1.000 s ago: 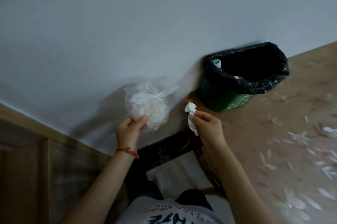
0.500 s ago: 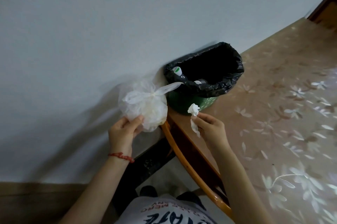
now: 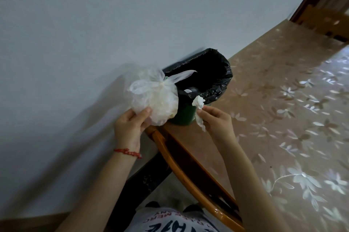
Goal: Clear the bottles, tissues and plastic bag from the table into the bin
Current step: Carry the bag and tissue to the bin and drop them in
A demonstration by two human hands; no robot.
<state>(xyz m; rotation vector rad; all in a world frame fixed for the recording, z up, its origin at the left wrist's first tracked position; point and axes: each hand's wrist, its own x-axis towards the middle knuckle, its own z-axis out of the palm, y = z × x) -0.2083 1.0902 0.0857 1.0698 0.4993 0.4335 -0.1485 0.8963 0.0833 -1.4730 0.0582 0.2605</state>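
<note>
A green bin [image 3: 184, 116] lined with a black bag [image 3: 217, 80] stands on the table corner by the wall. My left hand [image 3: 130, 126] grips a tied clear plastic bag [image 3: 156, 97] from below, held just left of the bin's rim and overlapping it. My right hand [image 3: 215, 120] pinches a crumpled white tissue [image 3: 198, 103] in front of the bin's near rim. A bottle cap [image 3: 188, 91] shows inside the bin.
The table [image 3: 283, 118] has a brown cover with a white flower pattern and runs off to the right. A curved wooden chair back [image 3: 188, 171] sits against the table's near edge. A plain wall is on the left.
The view has swung left to right, and both hands have come closer to the bin. The plastic bag now overlaps the bin's left rim and the tissue sits at its near rim.
</note>
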